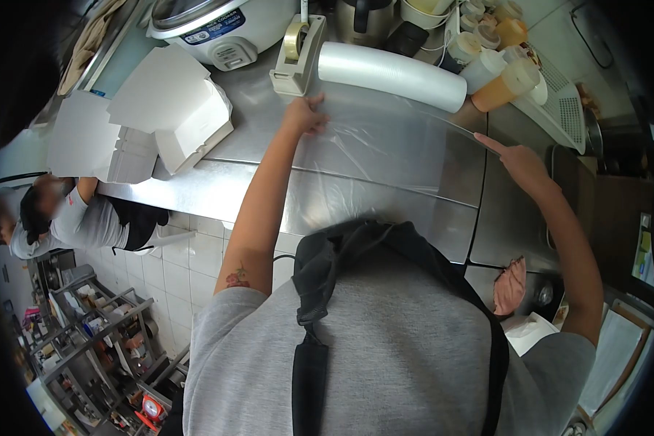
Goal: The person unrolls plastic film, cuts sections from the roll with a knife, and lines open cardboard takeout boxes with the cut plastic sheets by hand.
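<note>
A white roll of plastic film [392, 73] lies across the back of the steel counter. From it a clear sheet of film [370, 145] spreads toward me over the metal. My left hand [305, 116] rests at the sheet's left edge, fingers apart, just in front of the tape dispenser [298, 58]. To the right, my right hand [522, 167] is closed with its index finger stretched along a thin, knife-like tool [493, 147]. The tool points left toward the film's edge near the roll; its far end is hard to make out.
Open white cardboard boxes [189, 123] stand at left. Behind are a rice cooker [218, 33] and several sauce bottles [505, 83]. A pink cloth [510, 285] lies at right. Other people [98, 214] are at far left, beside a loaded shelf rack [94, 327].
</note>
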A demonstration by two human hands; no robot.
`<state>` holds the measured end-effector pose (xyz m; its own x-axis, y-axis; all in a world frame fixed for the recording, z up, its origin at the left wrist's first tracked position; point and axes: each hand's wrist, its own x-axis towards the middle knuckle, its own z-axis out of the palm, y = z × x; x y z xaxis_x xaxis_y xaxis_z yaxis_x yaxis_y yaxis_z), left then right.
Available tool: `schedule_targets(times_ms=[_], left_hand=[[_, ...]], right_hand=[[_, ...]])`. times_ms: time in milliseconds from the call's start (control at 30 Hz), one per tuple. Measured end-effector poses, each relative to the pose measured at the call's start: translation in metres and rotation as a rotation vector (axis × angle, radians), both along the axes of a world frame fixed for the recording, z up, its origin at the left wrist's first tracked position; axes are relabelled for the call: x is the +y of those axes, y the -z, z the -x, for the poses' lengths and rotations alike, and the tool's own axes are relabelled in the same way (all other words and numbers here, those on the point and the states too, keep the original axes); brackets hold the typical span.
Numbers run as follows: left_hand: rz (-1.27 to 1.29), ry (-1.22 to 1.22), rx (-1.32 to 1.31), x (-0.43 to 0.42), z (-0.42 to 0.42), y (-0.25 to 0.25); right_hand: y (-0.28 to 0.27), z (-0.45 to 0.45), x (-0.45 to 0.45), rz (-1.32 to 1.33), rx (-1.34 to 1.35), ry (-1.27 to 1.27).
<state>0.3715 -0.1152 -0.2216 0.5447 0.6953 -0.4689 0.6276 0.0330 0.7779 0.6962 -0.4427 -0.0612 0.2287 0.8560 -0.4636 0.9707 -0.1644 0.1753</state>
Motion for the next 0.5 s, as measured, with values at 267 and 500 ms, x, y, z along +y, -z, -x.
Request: schedule_targets(times_ms=[267, 500], left_hand=[[-0.01, -0.001, 0.007, 0.003, -0.001, 0.007], [-0.009, 0.004, -0.016, 0.004, 0.001, 0.006]], right_hand=[[-0.013, -0.008, -0.035, 0.029, 0.013, 0.156], [-0.019, -0.005, -0.062, 0.009, 0.014, 0.205]])
